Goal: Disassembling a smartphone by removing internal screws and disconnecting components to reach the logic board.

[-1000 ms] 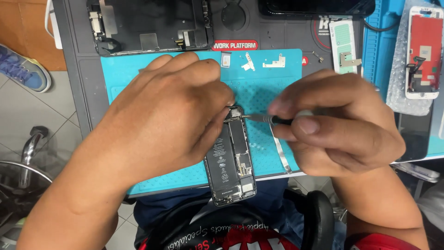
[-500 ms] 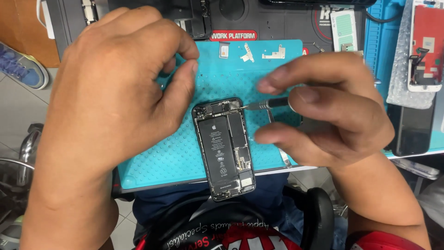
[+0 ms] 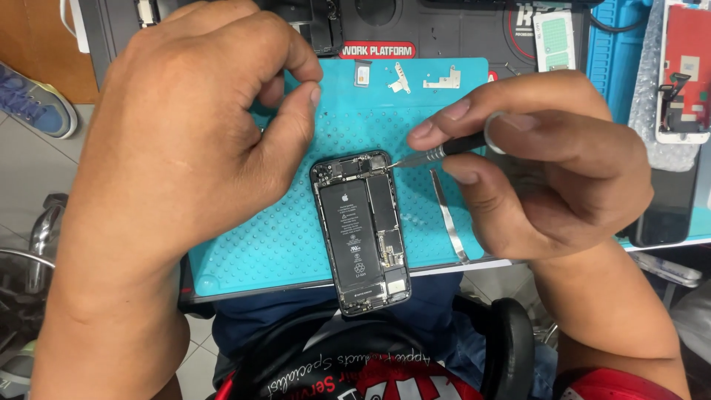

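An opened phone (image 3: pixel 361 230) lies face down-open on a teal silicone mat (image 3: pixel 281 230), its black battery and boards showing, its lower end hanging over the mat's near edge. My right hand (image 3: pixel 548 170) grips a small black screwdriver (image 3: pixel 444 150); its tip touches the phone's top right corner. My left hand (image 3: pixel 185 148) hovers above the mat to the left of the phone, thumb and forefinger pinched together; whether anything tiny sits between them I cannot tell.
Small metal brackets (image 3: pixel 422 78) lie at the mat's far edge. Metal tweezers (image 3: pixel 448 218) rest on the mat right of the phone. A phone screen assembly (image 3: pixel 685 74) and a blue tray (image 3: pixel 615 52) sit at the right. Dark work platform (image 3: pixel 444 30) behind.
My left hand has lifted off the phone and moved left and away, uncovering it. The screwdriver tip stays at the phone's top right corner.
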